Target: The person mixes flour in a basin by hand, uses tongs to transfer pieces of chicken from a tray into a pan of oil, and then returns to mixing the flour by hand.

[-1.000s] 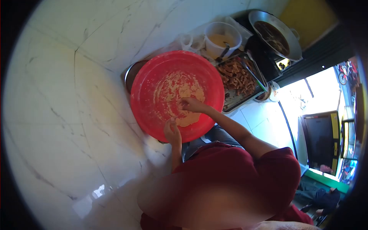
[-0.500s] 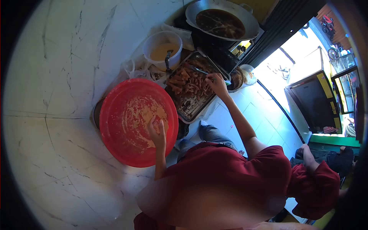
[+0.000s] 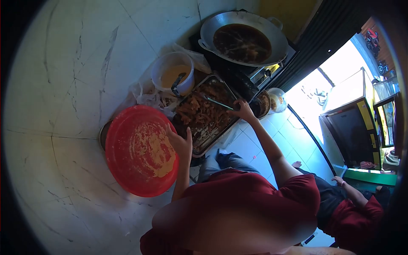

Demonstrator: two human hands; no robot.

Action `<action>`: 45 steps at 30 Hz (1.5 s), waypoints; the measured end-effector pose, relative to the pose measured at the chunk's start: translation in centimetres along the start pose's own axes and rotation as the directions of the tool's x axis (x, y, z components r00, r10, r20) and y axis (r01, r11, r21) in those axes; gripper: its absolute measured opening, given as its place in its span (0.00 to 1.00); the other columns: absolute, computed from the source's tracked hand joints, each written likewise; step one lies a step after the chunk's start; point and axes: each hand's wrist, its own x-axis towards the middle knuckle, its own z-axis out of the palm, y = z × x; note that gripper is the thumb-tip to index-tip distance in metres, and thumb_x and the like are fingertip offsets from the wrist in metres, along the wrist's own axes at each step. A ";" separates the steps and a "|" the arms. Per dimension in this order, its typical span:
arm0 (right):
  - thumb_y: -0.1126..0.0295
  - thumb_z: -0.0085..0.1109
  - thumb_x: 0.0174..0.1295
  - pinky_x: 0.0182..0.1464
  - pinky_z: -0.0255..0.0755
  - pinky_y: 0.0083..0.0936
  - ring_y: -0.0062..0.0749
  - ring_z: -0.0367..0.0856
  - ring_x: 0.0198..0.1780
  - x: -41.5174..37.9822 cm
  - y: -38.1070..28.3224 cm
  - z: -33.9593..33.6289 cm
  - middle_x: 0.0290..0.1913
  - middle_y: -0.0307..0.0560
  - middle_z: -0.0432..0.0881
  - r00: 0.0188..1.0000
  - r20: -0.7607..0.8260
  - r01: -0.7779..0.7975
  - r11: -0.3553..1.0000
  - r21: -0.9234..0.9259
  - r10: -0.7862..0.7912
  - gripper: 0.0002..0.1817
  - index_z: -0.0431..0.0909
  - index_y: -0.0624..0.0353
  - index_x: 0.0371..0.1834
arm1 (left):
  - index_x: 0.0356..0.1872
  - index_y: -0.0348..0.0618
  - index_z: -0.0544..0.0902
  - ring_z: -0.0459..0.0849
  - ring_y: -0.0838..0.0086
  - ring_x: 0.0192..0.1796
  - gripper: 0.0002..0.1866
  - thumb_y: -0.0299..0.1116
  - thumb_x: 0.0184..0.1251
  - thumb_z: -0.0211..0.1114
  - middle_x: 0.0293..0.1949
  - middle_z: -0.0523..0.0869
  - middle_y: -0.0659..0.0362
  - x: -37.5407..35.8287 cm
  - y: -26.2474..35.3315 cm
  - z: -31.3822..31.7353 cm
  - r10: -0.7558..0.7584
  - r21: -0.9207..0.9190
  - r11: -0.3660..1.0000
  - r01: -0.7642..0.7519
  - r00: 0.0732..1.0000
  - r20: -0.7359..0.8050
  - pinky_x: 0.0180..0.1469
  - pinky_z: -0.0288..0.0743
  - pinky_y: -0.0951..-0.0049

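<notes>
My right hand is closed on slim metal tongs, whose far end reaches over the fried brown pieces. These pieces lie heaped in a rectangular metal tray, with bare greasy patches at its near end. My left hand lies at the right rim of a red basin, fingers stretched and thumb spread apart. Pale flour-like powder is smeared over the basin's bottom. Beyond the tray stands a translucent tub of tan batter with a dark handle leaning in it.
A large wok of dark oil sits on a stove at the back. Plastic bags lie by the tub. To the right are a round container, a dark cabinet and a seated person in a red top.
My left hand has moved from above the powder to the basin's rim. The basin has shifted left and looks more tilted. My right hand keeps the tongs over the tray; the view has shifted.
</notes>
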 end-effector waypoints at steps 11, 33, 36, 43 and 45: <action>0.58 0.72 0.39 0.54 0.66 0.35 0.42 0.73 0.49 -3.6 -4.0 -1.4 0.48 0.53 0.73 0.981 -0.193 0.062 0.984 0.167 -0.029 0.37 0.64 0.58 0.52 | 0.61 0.36 0.60 0.58 0.51 0.64 0.31 0.40 0.61 0.60 0.62 0.59 0.41 -0.3 0.3 -0.4 0.023 -0.044 0.999 -0.025 0.999 -0.041 0.63 0.53 0.52; 0.66 0.73 0.38 0.43 0.72 0.28 0.31 0.73 0.43 -26.9 -0.9 -20.6 0.41 0.45 0.75 0.710 -0.577 -0.289 0.914 0.284 0.404 0.28 0.72 0.57 0.45 | 0.44 0.47 0.77 0.82 0.69 0.34 0.12 0.38 0.62 0.57 0.28 0.81 0.57 -9.5 13.3 11.3 0.591 -0.612 0.791 0.000 0.258 0.765 0.38 0.73 0.71; 0.65 0.75 0.37 0.38 0.73 0.26 0.31 0.73 0.42 -27.4 2.4 -25.3 0.41 0.45 0.76 0.684 -0.626 -0.311 0.926 0.214 0.375 0.30 0.72 0.59 0.45 | 0.45 0.47 0.78 0.80 0.75 0.25 0.14 0.41 0.63 0.58 0.20 0.79 0.60 -12.3 11.7 17.3 0.359 -0.362 0.931 0.034 0.077 0.930 0.30 0.71 0.74; 0.62 0.74 0.38 0.37 0.73 0.27 0.33 0.73 0.43 -25.1 9.3 -39.4 0.43 0.44 0.76 0.761 -0.627 -0.183 0.982 0.040 0.167 0.29 0.72 0.58 0.45 | 0.34 0.42 0.83 0.84 0.60 0.36 0.20 0.48 0.53 0.58 0.28 0.85 0.54 -23.9 -6.9 24.8 -0.505 0.493 0.862 0.118 0.105 0.857 0.44 0.74 0.64; 0.62 0.73 0.39 0.36 0.73 0.25 0.32 0.73 0.43 -23.1 10.5 -43.2 0.42 0.43 0.75 0.790 -0.610 -0.139 0.987 -0.078 0.063 0.29 0.72 0.56 0.46 | 0.31 0.36 0.83 0.84 0.66 0.34 0.21 0.47 0.54 0.56 0.28 0.85 0.52 -27.2 -8.0 24.0 -0.612 0.578 0.791 0.201 0.262 0.746 0.41 0.75 0.68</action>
